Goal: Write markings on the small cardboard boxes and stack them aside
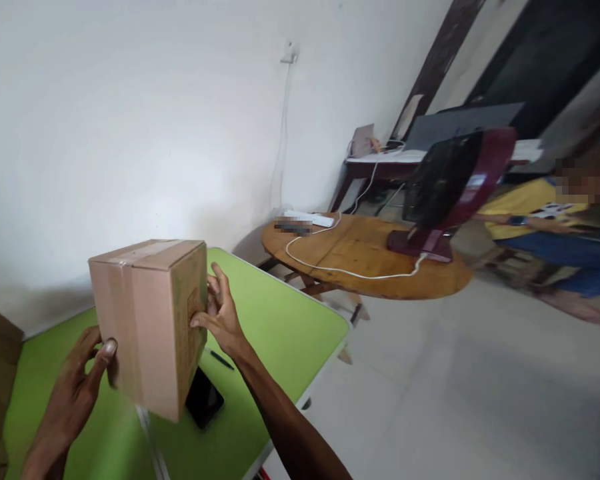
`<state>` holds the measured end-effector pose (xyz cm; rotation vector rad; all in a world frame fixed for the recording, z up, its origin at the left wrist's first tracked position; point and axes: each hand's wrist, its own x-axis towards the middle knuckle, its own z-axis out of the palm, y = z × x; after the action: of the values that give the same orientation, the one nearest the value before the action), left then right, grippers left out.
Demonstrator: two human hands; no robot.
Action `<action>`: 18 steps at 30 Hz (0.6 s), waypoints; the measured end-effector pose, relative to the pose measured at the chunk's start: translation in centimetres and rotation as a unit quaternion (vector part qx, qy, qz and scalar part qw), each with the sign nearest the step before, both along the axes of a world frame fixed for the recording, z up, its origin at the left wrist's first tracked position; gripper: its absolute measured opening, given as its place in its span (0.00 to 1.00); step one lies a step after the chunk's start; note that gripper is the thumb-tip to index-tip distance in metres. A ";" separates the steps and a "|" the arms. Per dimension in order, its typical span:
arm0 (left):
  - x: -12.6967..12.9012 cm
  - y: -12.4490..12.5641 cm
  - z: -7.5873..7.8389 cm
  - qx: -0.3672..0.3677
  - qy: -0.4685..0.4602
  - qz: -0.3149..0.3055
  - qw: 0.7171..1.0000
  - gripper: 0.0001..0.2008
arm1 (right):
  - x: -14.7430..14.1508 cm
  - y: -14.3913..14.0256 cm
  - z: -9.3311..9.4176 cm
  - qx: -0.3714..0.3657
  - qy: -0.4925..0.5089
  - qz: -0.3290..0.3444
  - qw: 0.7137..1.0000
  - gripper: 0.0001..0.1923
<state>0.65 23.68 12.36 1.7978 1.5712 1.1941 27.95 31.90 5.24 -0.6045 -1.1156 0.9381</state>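
A taped brown cardboard box (147,320) is held up above a green table (285,333), tilted with one corner down. My left hand (83,380) grips its left side, thumb on the front face. My right hand (220,313) presses against its right side with fingers spread. A strip of clear tape (147,433) hangs from the box's lower corner. Under the box on the table lie a black phone (205,400) and a dark pen (223,360).
A round wooden table (370,257) beyond carries a red and black fan (445,193), a white cable and a power strip. A person in yellow and blue sits on the floor at far right. A dark desk stands by the white wall. Grey floor lies to the right.
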 end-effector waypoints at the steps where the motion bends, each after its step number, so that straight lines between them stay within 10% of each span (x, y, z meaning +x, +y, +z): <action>1: 1.1 2.1 -0.3 0.006 -0.024 -0.007 1.000 0.39 | 0.8 0.8 0.2 0.020 -0.007 -0.027 0.999 0.78; 6: 6.5 14.3 -3.5 0.004 -0.078 -0.077 0.994 0.47 | 4.5 6.6 -0.9 0.041 -0.033 -0.102 0.993 0.77; 11: 10.6 23.7 -7.5 -0.021 -0.113 -0.113 0.987 0.35 | 7.6 13.5 -4.2 -0.014 -0.080 -0.114 0.990 0.73; 18: 10.3 25.4 -11.7 -0.077 -0.139 -0.117 0.980 0.42 | 8.8 15.8 -9.1 -0.066 -0.178 -0.133 0.973 0.61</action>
<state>10.96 49.11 0.65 1.5886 1.2219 1.1225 36.71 47.75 -3.89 -1.0346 -1.2562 0.6886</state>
